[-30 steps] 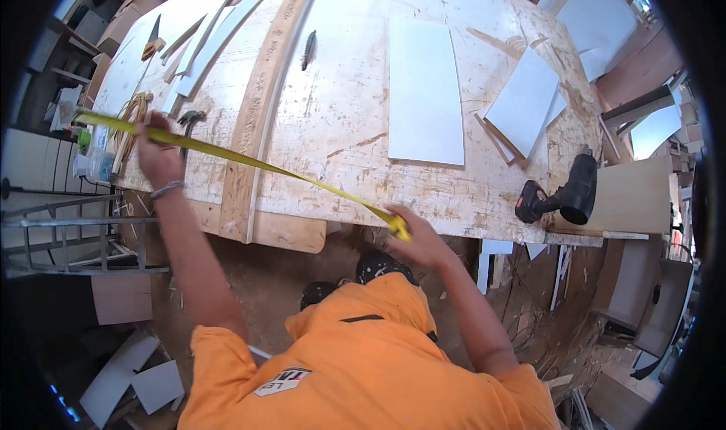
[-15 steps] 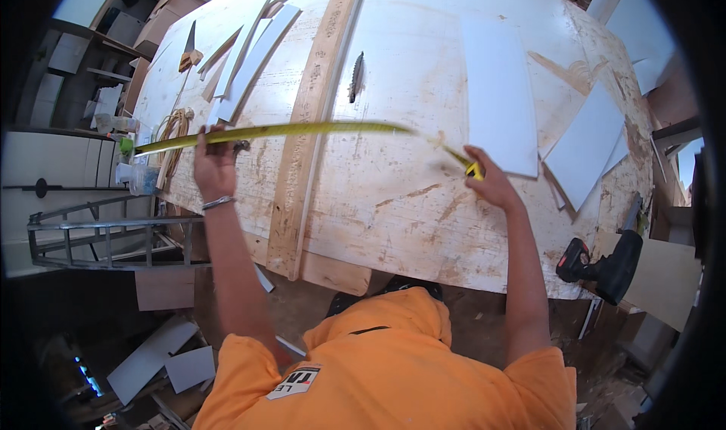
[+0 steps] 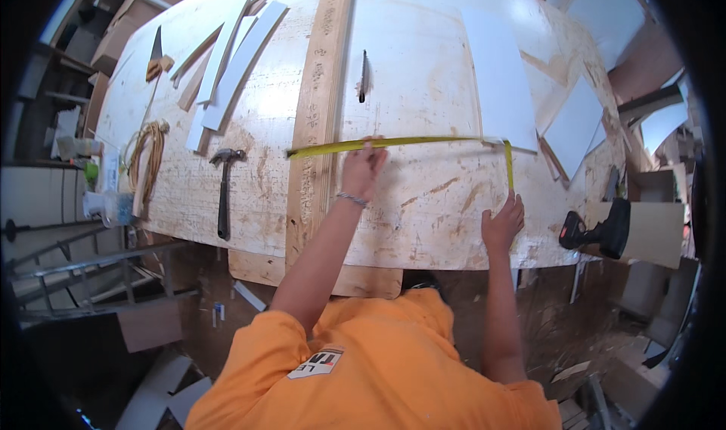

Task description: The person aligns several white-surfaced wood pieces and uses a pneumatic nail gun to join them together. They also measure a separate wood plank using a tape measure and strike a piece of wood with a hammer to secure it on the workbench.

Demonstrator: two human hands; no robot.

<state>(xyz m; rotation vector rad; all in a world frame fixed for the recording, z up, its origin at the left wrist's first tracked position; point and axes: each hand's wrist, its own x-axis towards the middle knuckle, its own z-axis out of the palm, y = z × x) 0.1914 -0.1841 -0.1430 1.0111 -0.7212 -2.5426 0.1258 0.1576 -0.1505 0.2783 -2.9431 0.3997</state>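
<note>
Yellow tape (image 3: 431, 140) over the tabletop (image 3: 431, 218), as I see it from the room: the ribbon spans from the plank (image 3: 316, 67) rightward to the near edge of the white panel (image 3: 499, 74), where it bends sharply and drops toward the person. Its free end lies across the plank's width.

Left hand (image 3: 363, 176): just right of the plank, half curled, its fingers closed on the ribbon some way in from the free end; a bracelet (image 3: 352, 198) circles the wrist. Right hand (image 3: 502, 226): back upward, thumb spread from the other fingers, the ribbon running down to the fingertips; whether the palm is clenched around anything I cannot tell.

Beyond the left hand, a slim dark rod (image 3: 363, 78) lies alone, pointing away from the person. Left of the plank: a hammer (image 3: 224, 195), head away from the person; farther off, long strips (image 3: 246, 67) in a loose pile, with a saw (image 3: 156, 53) beside them. Near the left edge: a coil of cord (image 3: 140, 158) and a clear tub (image 3: 117, 207).

Right of the white panel: smaller boards (image 3: 572, 131), overlapping. At the near right corner: a black drill (image 3: 609, 229). Outside the left edge: a metal ladder (image 3: 91, 263).
</note>
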